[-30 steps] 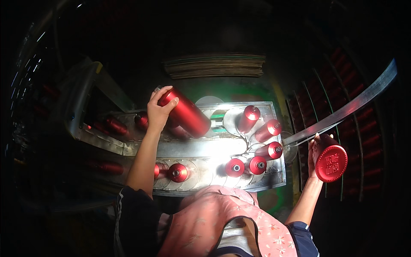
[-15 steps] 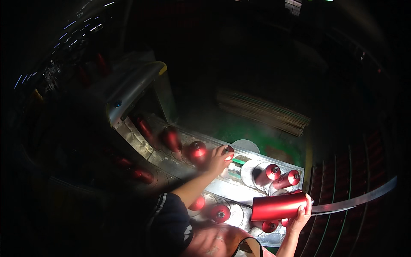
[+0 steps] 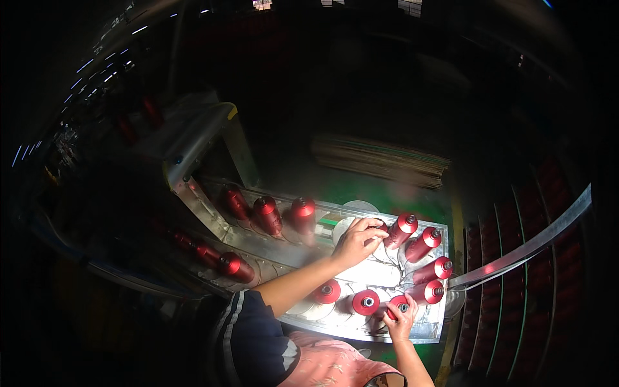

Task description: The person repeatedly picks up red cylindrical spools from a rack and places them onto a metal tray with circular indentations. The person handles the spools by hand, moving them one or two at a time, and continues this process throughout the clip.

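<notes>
Red metal bottles with narrow necks stand upright along a looped metal conveyor (image 3: 361, 272). My left hand (image 3: 358, 245) reaches over the far lane, its fingers closed round the top of a red bottle (image 3: 382, 226) that the hand mostly hides. At the near right, my right hand (image 3: 402, 319) has its fingers round the shoulder of another red bottle (image 3: 398, 304). Between the hands, several bottles curve round the right end, among them one red bottle (image 3: 423, 244) and a further red bottle (image 3: 433, 269). A red bottle (image 3: 365, 302) stands just left of my right hand.
A metal hood (image 3: 203, 138) arches over the conveyor at the left. Beyond the far side lies a stack of flat sheets (image 3: 380, 161). A curved metal strip (image 3: 522, 245) sticks out at the right, near racks of red items (image 3: 496, 297) in the dark.
The bottle my right hand held sideways is no longer seen that way; that hand is now lower, on an upright bottle. My left hand has moved right along the far lane. The view has shifted.
</notes>
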